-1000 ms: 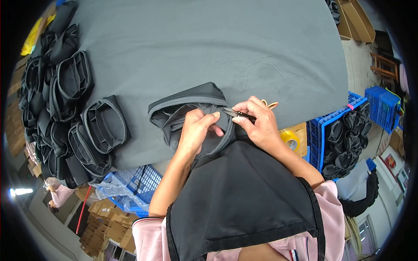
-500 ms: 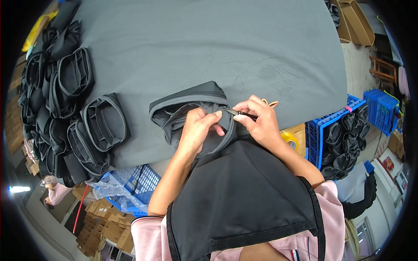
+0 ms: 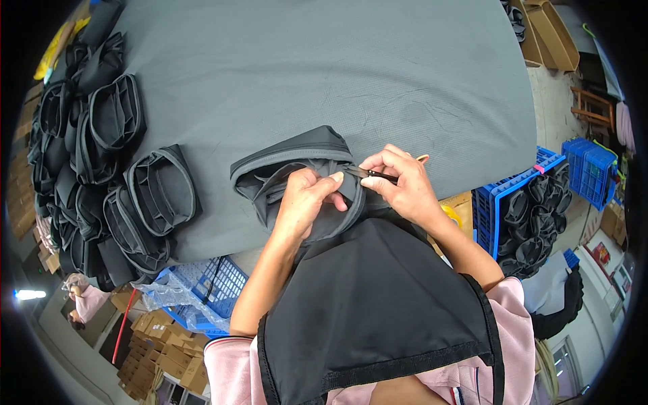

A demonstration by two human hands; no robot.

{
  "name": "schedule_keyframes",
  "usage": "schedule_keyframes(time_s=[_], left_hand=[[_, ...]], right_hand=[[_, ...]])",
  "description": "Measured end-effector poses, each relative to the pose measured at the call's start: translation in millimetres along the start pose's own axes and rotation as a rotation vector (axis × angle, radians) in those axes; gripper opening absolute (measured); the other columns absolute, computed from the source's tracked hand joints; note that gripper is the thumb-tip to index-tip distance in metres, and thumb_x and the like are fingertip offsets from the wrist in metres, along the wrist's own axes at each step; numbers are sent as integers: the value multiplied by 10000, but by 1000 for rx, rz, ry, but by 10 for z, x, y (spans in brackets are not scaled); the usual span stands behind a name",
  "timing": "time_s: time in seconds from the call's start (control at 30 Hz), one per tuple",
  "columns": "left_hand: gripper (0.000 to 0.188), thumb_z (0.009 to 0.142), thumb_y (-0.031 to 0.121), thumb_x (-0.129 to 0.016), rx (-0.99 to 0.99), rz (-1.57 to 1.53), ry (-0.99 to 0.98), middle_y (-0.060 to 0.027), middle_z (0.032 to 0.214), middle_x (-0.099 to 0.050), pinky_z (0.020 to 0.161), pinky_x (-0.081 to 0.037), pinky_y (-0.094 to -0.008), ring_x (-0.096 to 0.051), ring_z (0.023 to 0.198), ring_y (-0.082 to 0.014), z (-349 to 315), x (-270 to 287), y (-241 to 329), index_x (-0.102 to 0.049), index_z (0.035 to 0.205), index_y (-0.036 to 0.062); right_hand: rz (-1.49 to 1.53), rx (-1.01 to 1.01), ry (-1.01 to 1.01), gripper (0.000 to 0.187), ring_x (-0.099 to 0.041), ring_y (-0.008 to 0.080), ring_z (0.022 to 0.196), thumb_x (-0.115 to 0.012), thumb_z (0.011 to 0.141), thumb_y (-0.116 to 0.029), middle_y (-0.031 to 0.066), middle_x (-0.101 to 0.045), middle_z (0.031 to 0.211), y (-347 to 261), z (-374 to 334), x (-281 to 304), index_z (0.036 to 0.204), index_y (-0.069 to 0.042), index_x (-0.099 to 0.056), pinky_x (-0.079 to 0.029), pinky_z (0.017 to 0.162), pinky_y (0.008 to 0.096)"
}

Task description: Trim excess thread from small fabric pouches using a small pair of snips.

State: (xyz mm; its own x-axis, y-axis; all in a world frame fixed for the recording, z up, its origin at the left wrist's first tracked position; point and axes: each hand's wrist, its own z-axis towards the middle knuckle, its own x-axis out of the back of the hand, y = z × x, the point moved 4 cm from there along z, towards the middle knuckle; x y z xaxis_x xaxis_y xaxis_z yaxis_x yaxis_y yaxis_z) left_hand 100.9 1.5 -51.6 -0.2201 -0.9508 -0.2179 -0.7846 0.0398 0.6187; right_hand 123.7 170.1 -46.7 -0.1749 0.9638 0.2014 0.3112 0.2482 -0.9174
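A dark grey zippered pouch [image 3: 297, 148] lies open on the table's near side, with its lining and inner pockets showing. My left hand [image 3: 305, 199] reaches into the opening, thumb and fingers pinching the lining near the right rim. In my right hand [image 3: 403, 181] is a small black cutting tool [image 3: 382, 177] with a pointed metal blade, its tip at the pinched lining close to my left thumb. A small orange loop [image 3: 423, 159] shows behind the right hand's knuckles; whether it belongs to the tool, I cannot tell.
Several similar pouches [image 3: 162, 190] are heaped along the left side of the grey-covered table [image 3: 324, 61]. A blue crate [image 3: 489, 209] filled with pouches stands at the right edge. Bubble wrap hangs over another blue crate [image 3: 226, 283] at lower left. Yellow tape [image 3: 453, 216] is partly behind my right forearm.
My right hand has turned slightly, and less of the orange loop shows behind it. The right forearm covers more of the yellow tape. My left hand and the pouch stay nearly still.
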Motion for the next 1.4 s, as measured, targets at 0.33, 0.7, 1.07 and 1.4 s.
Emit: schedule_keyframes(time_s=[0.33,0.7,1.07,1.4], left_hand=[[234,824,163,-610,4,9,-32,-107,690,-592,528,-451,-246,-577,525,-138,-6,-3,1,-537,722,-34],[297,841,219,-618,-8,25,-65,-110,655,-615,619,-461,-257,-585,580,-141,-41,16,1,-575,760,-63],[429,923,185,-502,-318,-191,-42,-177,1188,-528,872,-466,-344,-565,1006,-226,69,63,335,-391,1274,-36],[688,692,298,-722,-575,1637,-46,-161,1140,-528,915,-389,-368,-499,1078,-299,-421,62,605,-445,1225,-37]], right_hand=[[243,-162,-52,153,-538,48,631,-659,772,-3,4,-529,817,39,39,-46,898,-2,-573,-426,518,192],[242,-150,62,142,-562,42,695,-659,771,-1,11,-580,841,43,-21,-37,880,-3,-568,-428,505,193],[508,-224,193,198,-449,15,667,-640,797,-34,-31,-517,755,-9,-76,116,968,-34,-539,-362,554,174],[274,-115,138,242,-477,51,623,-688,793,-162,-7,-545,690,146,176,-306,866,-28,-501,-397,574,214]])
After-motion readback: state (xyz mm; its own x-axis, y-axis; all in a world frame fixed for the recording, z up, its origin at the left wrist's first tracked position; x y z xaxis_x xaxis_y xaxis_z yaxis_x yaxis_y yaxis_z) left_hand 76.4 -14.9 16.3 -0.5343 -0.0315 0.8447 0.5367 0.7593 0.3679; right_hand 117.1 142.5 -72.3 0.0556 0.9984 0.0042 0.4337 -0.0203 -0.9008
